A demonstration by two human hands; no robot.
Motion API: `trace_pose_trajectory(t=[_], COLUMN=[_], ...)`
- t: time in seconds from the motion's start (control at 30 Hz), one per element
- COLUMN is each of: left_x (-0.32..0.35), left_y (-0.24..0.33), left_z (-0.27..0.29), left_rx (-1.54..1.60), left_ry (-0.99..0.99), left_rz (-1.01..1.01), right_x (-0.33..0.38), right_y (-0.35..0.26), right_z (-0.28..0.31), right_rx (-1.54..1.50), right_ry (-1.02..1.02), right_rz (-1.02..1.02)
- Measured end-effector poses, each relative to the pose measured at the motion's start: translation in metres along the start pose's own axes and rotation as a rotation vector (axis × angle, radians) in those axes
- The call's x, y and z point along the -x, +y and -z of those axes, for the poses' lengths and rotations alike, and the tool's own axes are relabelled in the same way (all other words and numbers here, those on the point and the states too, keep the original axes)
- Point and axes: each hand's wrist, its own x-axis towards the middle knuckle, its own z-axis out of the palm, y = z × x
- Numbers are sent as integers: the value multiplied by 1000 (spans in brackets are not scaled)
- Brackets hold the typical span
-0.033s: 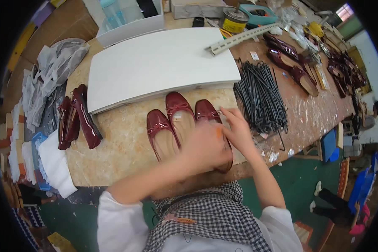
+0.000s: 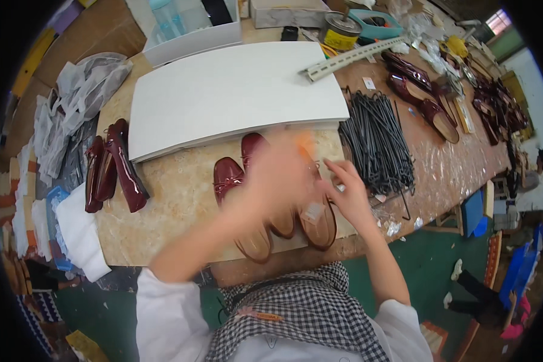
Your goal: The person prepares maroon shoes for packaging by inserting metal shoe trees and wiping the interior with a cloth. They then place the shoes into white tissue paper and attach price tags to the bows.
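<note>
Three dark red patent flat shoes (image 2: 227, 176) with tan insoles lie at the near edge of the table (image 2: 169, 223). My left hand (image 2: 277, 178) hovers over them, blurred by motion, with a smear of orange (image 2: 305, 145) at its fingertips; what it holds is unclear. My right hand (image 2: 349, 194) is just right of the rightmost shoe (image 2: 323, 226), fingers spread, next to a small pale tag (image 2: 313, 212) lying in that shoe.
A large white board (image 2: 235, 90) lies behind the shoes. A bundle of black rods (image 2: 377, 139) sits to the right, another dark red pair (image 2: 111, 166) to the left, more shoes (image 2: 416, 90) at the far right. A metal rail (image 2: 356, 57) and a tin (image 2: 339, 31) stand at the back.
My left hand has lifted off the shoes and is sweeping upward, now blurred. My right hand has come off the rightmost shoe and opened its fingers.
</note>
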Motion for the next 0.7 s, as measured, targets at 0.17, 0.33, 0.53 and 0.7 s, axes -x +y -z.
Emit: trace_pose_trajectory(t=[0.17,0.33,0.53,0.7], left_x=[-40,-45,-25,-29], left_y=[-189,-160,-164,-162], left_z=[12,2,-6,2], left_rx=[-405,16,-278,-152], left_ry=[689,433,806,718], left_rz=[481,387,413,445], right_x=[39,38,31,33], right_y=[-21,-36,-62,-66], right_z=[9,8,5,0], right_rx=[-137,-303,-807,-716], right_ry=[-92,-45,-73,-179], right_rz=[-123,-159,-278,-240])
